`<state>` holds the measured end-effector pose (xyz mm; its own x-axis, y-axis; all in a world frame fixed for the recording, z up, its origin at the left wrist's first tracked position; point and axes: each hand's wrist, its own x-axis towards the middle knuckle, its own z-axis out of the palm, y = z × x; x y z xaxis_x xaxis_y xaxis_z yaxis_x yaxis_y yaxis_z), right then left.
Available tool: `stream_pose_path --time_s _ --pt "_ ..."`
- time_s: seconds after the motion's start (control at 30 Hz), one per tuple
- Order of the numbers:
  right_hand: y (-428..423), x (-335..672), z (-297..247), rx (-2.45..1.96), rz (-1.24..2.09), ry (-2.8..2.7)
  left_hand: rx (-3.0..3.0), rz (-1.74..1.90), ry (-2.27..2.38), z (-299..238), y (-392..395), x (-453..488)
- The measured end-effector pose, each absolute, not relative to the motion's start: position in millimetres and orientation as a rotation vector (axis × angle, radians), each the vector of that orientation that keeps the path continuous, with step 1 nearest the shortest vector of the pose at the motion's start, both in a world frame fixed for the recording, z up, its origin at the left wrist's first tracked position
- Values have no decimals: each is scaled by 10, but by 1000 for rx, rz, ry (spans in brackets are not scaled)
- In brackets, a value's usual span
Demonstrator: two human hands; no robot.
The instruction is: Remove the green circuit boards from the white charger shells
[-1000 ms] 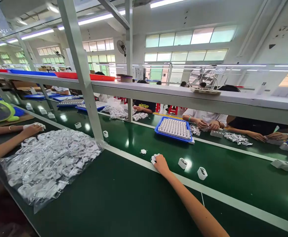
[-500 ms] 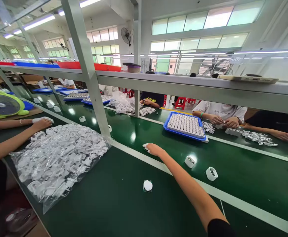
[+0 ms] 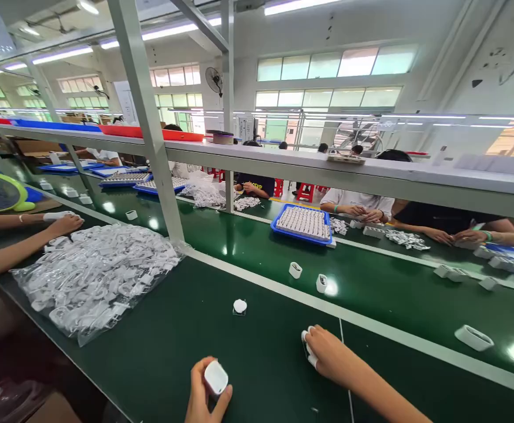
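Observation:
At the lower middle, my left hand [image 3: 197, 392] grips a white plastic housing [image 3: 216, 377], its rounded closed face turned up. My right hand [image 3: 321, 348], with white covers on its fingers, is closed just above the green bench. Something thin and pale shows at its fingertips, mostly hidden, and I cannot make out what it is. Between and beyond my hands lies a small circuit board with a round white disc [image 3: 239, 306]. Two open white housings [image 3: 295, 270] stand on the green strip beyond the pale divider.
A clear bag of white plastic parts [image 3: 107, 276] covers the left of the bench, beside a co-worker's hands [image 3: 65, 223]. A shelf post [image 3: 162, 176] rises behind it. Across the strip are a blue tray [image 3: 278, 228] and people handling parts. Another housing [image 3: 474, 338] lies far right.
The view has turned right. My right hand has drawn back from the strip to the near bench. My left hand has come into view holding the white housing.

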<state>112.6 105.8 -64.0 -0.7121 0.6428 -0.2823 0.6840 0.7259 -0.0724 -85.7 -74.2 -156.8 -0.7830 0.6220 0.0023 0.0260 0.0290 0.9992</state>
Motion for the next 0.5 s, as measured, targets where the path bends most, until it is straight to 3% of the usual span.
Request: stream_pose_path --time_s 0.3,0.5 --pt "681 1472 -1017 1481 -668 2831 1583 1583 1271 -300 -172 -382" --pt "808 1742 -643 1603 -1303 3175 1890 1633 877 240 -69 -63"
